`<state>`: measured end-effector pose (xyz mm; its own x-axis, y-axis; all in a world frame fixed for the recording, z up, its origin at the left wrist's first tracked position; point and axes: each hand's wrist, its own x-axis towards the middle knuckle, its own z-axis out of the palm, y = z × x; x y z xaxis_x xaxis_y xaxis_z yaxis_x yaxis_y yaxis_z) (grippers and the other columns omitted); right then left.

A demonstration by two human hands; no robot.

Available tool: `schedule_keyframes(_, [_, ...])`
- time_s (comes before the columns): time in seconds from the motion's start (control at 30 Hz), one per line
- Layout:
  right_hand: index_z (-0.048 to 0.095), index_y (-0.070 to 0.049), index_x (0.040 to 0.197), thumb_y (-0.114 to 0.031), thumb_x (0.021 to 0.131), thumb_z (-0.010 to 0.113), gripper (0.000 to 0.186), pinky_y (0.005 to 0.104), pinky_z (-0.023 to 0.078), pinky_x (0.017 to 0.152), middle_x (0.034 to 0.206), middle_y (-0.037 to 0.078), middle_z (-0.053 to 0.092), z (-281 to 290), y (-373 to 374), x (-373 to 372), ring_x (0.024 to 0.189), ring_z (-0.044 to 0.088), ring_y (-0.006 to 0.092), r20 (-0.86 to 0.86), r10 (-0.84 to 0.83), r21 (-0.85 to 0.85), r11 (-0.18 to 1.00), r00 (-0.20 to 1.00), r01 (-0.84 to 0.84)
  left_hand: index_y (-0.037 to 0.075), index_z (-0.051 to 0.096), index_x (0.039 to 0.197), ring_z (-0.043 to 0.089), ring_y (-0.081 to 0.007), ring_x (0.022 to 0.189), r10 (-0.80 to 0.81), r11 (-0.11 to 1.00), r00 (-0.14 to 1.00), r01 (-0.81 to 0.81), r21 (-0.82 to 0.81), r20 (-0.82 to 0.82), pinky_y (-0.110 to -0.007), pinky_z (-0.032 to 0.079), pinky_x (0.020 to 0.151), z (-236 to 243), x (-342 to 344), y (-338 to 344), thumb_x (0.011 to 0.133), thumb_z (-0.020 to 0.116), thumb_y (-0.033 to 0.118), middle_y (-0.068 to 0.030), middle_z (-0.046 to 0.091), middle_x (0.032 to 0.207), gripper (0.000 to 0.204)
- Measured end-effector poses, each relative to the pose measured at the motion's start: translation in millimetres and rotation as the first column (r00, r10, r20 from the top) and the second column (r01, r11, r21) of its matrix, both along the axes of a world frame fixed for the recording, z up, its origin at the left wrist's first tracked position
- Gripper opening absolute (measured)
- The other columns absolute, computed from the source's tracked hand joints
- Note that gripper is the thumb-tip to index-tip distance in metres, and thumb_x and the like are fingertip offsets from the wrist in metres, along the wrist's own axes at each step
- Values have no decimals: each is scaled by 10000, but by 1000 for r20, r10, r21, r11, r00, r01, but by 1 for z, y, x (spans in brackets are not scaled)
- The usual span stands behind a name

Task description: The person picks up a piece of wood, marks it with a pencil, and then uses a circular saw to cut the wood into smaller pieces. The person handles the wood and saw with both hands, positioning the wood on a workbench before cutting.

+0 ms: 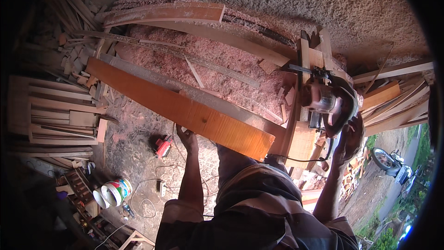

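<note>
A long orange-brown wooden plank (185, 111) slants across the middle, from the far left down to just in front of my body. My left hand (187, 140) holds its near edge from below, fingers partly hidden under the wood. To the right, a corded power tool (321, 98) with a dark motor housing and curved black handle rests on timber pieces; its exact kind is unclear. My right hand (351, 140) is closed at the rear of that handle, its fingers partly in shadow. A black cord (305, 160) runs from the tool toward the plank's near end.
Pink-tinged shavings (157, 48) cover the ground beyond the plank, with a curved board (171, 13) behind. Stacked wooden frames (60, 111) stand left. A red tool (163, 146), loose cables and a white bucket (115, 192) sit on the floor. Outside at right stands a motorcycle (393, 164).
</note>
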<state>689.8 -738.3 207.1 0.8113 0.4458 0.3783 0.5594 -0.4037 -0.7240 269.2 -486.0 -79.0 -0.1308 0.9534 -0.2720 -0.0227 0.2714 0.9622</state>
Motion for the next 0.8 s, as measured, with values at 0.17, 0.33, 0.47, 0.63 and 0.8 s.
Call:
schedule_keyframes(0.17, [426, -18, 1497, -254, 947, 718, 666, 385, 512, 985, 1416, 179, 522, -90, 4, -105, 1215, 594, 282, -655, 264, -83, 906, 708, -415, 107, 290, 1554, 432, -255, 1342, -175, 882, 889, 333, 333, -424, -392, 497, 992, -44, -21, 25, 797, 874, 174, -131, 351, 1486, 959])
schedule_keyframes(0.33, [227, -44, 1589, -304, 932, 738, 872, 421, 454, 1076, 1556, 240, 393, -178, -4, -133, 1370, 491, 333, -907, -82, -206, 941, 412, -267, 102, 402, 1424, 552, -205, 1177, -90, 970, 968, 32, 242, 236, -387, 518, 962, -89, -30, 52, 963, 686, 335, -81, 516, 1317, 590])
schedule_keyframes(0.47, [547, -48, 1302, -403, 980, 656, 491, 308, 532, 837, 1139, 79, 658, -197, 11, -142, 990, 641, 185, -971, 45, -71, 881, 234, -467, 79, 467, 1330, 603, -187, 1072, 71, 997, 952, -73, -7, 299, -397, 548, 903, -111, -66, 82, 989, 637, 354, -81, 583, 1215, 470])
schedule_keyframes(0.63, [648, -81, 1057, -437, 1016, 596, 362, 284, 524, 744, 894, -6, 649, -174, 37, -157, 811, 614, 104, -999, -37, -41, 972, 18, -231, 56, 546, 1243, 570, -242, 1146, 15, 989, 936, -66, 134, 351, -451, 482, 998, -121, -60, 96, 927, 720, 312, -117, 550, 1280, 442])
schedule_keyframes(0.8, [601, -89, 916, -434, 1003, 623, 357, 282, 488, 660, 774, -23, 570, -143, 41, -141, 713, 547, 76, -979, -69, -113, 968, 193, -226, 86, 568, 1316, 455, -351, 1332, -86, 836, 963, 210, 507, -257, -505, 387, 1108, -62, 9, 0, 885, 775, 222, -174, 502, 1409, 497])
